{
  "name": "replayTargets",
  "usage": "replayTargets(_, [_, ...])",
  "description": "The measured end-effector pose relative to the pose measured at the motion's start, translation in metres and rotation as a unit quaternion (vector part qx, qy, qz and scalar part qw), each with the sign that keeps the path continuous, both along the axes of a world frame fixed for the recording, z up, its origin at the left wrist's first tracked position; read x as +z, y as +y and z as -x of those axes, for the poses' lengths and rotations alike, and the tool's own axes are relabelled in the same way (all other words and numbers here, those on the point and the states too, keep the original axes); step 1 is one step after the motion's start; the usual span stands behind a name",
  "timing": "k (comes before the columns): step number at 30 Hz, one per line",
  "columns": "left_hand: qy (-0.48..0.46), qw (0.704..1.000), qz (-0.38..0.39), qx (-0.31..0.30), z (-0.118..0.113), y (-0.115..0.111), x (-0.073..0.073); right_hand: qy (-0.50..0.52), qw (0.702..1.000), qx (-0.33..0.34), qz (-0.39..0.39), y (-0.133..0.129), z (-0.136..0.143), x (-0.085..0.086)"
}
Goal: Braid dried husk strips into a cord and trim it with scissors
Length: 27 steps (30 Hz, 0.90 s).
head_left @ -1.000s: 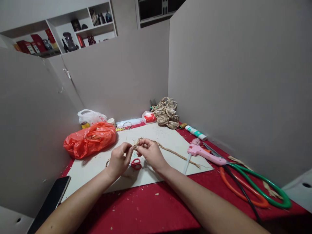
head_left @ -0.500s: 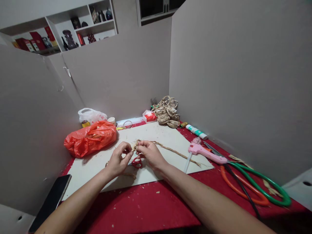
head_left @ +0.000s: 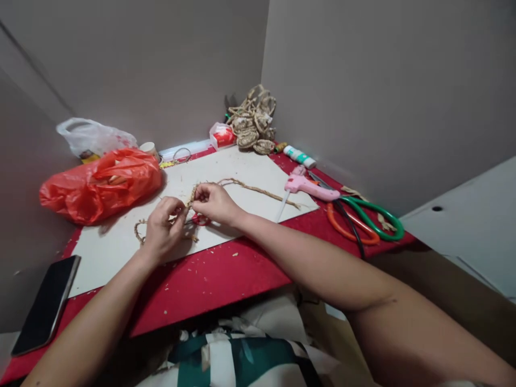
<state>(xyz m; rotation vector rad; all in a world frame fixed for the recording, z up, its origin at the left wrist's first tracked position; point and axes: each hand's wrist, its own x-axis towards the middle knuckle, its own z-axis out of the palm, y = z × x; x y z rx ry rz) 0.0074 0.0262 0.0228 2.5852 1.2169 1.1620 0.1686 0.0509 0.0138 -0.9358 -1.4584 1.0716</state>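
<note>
Just above the near edge of the white board [head_left: 250, 167], left of centre, pinching braided cord [head_left: 258, 189] between closed fingertips of left hand [head_left: 163, 224] and right hand [head_left: 214, 204]. Close over red-handled scissors [head_left: 200, 219]. Flanked by orange-red bag [head_left: 102, 185] at left, pink glue gun [head_left: 312, 186] at right. Set on red cloth [head_left: 193, 290], below grey panels [head_left: 363, 80] at the top.

Our view has turned down and to the right: the shelves, seen before far above our fingers, have gone out of it. Below our fingers, beyond the table edge, a green and white cloth [head_left: 245, 357] has come in. Outside the fingers of our left hand [head_left: 163, 226], more of the cord loop [head_left: 138, 232] shows. Beyond our right hand [head_left: 215, 205], the cord's bend [head_left: 229, 179] has become visible.
</note>
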Motion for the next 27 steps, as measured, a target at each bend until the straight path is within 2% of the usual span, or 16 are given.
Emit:
replayTargets(2, [0.008, 0.999, -0.042, -0.008, -0.001, 0.001, -0.003, 0.019, 0.998, 0.003, 0.056, 0.0, -0.001, 0.001])
replayTargets(5, [-0.015, 0.997, -0.08, -0.014, -0.004, 0.004, -0.007, 0.067, 0.983, 0.042, 0.164, -0.001, -0.004, 0.005])
replayTargets(7, [-0.031, 0.996, -0.08, -0.011, -0.005, 0.006, -0.01, 0.089, 0.976, 0.064, 0.186, -0.002, -0.006, 0.007])
replayTargets(12, [0.011, 0.998, -0.054, -0.004, -0.001, 0.01, -0.013, 0.069, 0.986, 0.044, 0.146, -0.004, -0.009, 0.01])
replayTargets(20, [0.062, 0.994, -0.087, -0.008, 0.001, 0.012, -0.016, -0.046, 0.997, 0.02, 0.062, -0.004, -0.007, 0.006])
replayTargets(24, [0.072, 0.993, -0.091, -0.021, 0.003, 0.013, -0.018, -0.082, 0.995, 0.01, 0.048, -0.005, -0.006, 0.005])
replayTargets(27, [0.05, 0.995, -0.08, -0.03, 0.003, 0.013, -0.018, -0.049, 0.995, 0.017, 0.086, -0.006, -0.006, 0.006])
